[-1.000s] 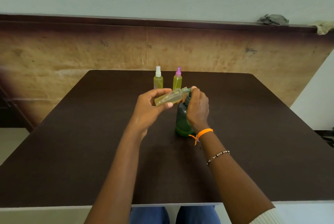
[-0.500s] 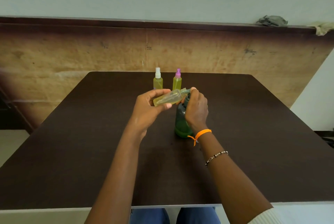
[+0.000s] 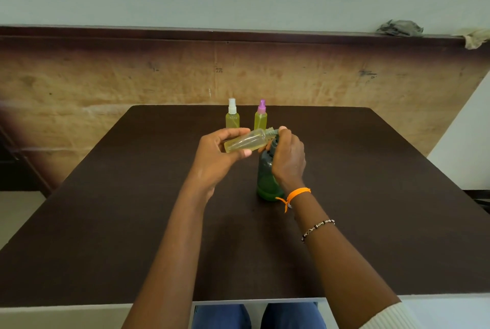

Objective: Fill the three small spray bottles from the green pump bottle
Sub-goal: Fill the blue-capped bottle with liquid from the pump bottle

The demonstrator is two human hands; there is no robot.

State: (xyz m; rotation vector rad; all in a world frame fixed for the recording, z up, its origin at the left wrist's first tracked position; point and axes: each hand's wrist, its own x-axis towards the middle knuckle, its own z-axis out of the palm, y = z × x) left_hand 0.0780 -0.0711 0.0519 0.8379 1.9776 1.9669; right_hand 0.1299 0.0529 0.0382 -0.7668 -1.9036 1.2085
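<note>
almost nothing has shifted in the last second: our left hand (image 3: 217, 153) still grips the uncapped clear small spray bottle (image 3: 246, 141) tilted at the nozzle, our right hand (image 3: 287, 158) curled over the green translucent pump bottle (image 3: 266, 182) on the dark tabletop (image 3: 371, 196), so we judge this third fill ongoing.

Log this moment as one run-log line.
left hand: holds uncapped spray bottle tilted at pump spout | right hand: on green pump bottle | capped bottles: two, behind
</note>
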